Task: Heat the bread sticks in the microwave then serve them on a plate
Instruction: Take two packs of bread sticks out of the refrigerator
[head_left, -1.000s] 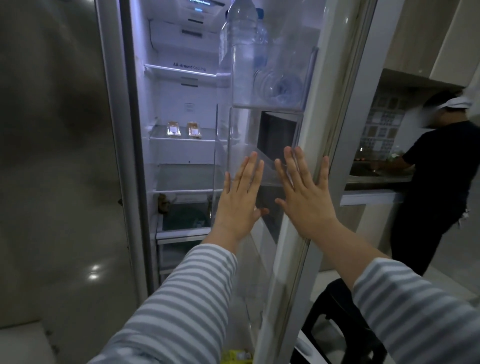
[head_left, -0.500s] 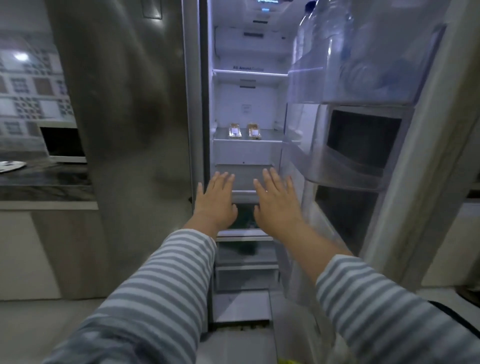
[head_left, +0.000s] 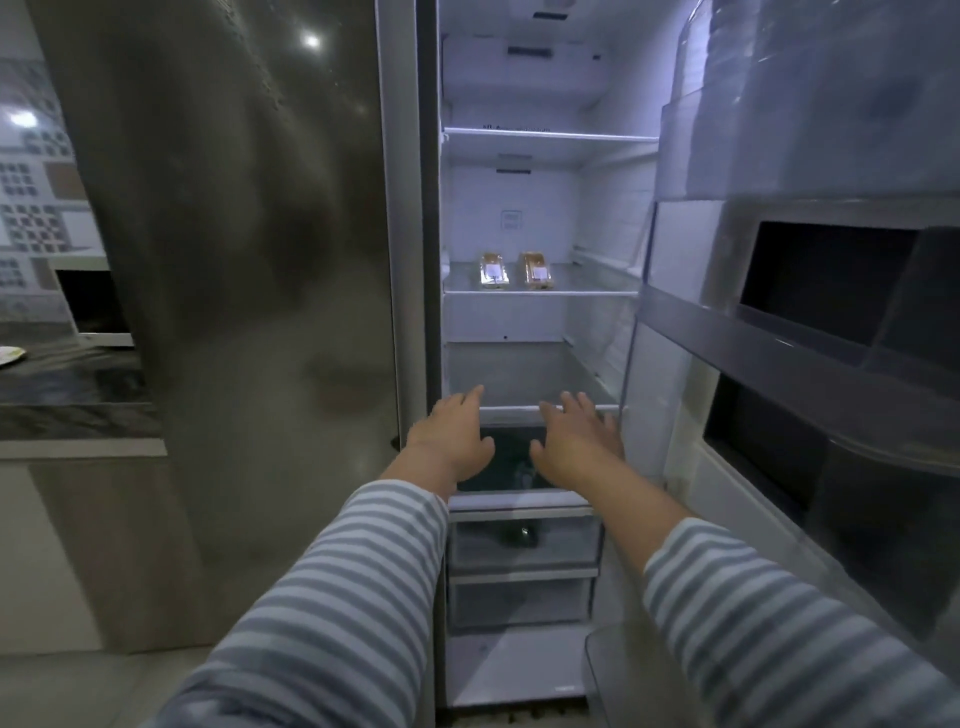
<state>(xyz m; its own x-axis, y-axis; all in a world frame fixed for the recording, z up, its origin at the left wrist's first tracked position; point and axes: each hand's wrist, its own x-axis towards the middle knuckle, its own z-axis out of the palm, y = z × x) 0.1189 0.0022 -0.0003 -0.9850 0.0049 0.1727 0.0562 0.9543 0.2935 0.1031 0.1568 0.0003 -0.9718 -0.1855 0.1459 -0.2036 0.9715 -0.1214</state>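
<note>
Two wrapped packs of bread sticks (head_left: 514, 270) lie side by side on a glass shelf (head_left: 540, 292) deep inside the lit fridge. My left hand (head_left: 451, 440) and my right hand (head_left: 570, 445) reach forward into the fridge opening, below that shelf, palms down, fingers straight, holding nothing. Both are well short of the packs. At the far left a white microwave (head_left: 91, 301) stands on a dark counter (head_left: 72, 395), with the edge of a plate (head_left: 10, 356) beside it.
The fridge's right door (head_left: 810, 332) stands open beside my right arm, its bins jutting inward. The closed steel left door (head_left: 234, 260) fills the middle left. Clear drawers (head_left: 522, 545) sit below my hands.
My view has swung left from the open door to the fridge interior. Both hands have left the door and moved forward into the opening, still empty.
</note>
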